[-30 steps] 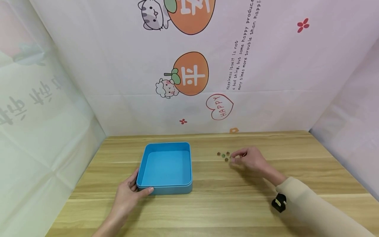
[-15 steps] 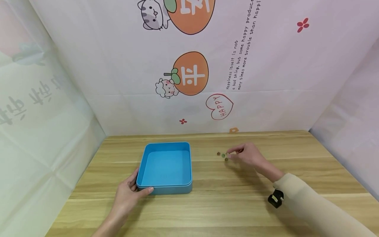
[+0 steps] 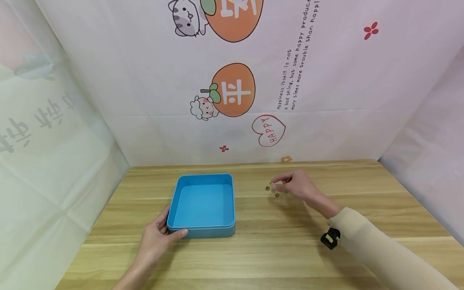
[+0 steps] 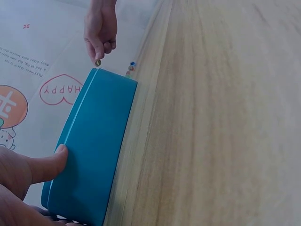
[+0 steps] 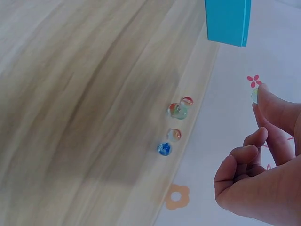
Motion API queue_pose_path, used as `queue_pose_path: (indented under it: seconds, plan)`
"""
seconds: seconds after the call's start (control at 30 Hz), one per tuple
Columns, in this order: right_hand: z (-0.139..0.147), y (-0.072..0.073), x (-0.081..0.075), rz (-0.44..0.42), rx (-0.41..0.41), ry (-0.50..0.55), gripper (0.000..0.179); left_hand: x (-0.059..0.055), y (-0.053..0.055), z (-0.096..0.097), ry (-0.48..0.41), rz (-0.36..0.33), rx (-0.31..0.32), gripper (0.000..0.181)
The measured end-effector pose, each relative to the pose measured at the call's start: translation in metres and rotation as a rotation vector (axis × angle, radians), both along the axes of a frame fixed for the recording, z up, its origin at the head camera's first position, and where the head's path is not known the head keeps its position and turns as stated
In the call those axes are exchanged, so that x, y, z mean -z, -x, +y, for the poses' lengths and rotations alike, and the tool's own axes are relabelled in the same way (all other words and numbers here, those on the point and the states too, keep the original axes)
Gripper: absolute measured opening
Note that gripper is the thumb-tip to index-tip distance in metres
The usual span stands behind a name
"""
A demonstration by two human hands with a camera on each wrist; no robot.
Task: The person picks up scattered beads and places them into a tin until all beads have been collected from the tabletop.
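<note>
Downward head view, nearer wrist views, common box [image 3: 204,233]

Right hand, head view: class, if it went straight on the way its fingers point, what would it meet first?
Probably the blue box, on its right side. The right hand, pinching a marble, seems raised above the loose marbles, but whether it might pass over the box is unclear.

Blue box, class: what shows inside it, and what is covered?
Inside the blue box, only its floor and parts of its walls show. The near wall covers its own inner face and perhaps a strip of floor.
</note>
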State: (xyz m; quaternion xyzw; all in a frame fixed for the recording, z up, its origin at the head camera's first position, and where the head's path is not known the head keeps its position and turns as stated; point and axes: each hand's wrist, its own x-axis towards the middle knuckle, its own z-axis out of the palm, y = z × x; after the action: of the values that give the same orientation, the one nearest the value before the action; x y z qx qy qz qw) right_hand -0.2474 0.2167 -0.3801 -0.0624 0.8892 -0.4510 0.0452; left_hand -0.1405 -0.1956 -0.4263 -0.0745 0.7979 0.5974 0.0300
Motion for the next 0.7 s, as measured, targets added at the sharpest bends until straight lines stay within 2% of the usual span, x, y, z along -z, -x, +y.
queue_pose_path:
  seconds: [0.33,0.7]
  plan:
    - [-0.015,0.004,-0.005,0.011,-0.009,0.02,0.022,0.0,0.0,0.0,0.0,-0.004,-0.003,0.104]
    - [-0.03,0.007,-0.011,0.013,-0.062,0.039,0.023,-0.002,-0.002,0.0,0.008,-0.011,0.003,0.104]
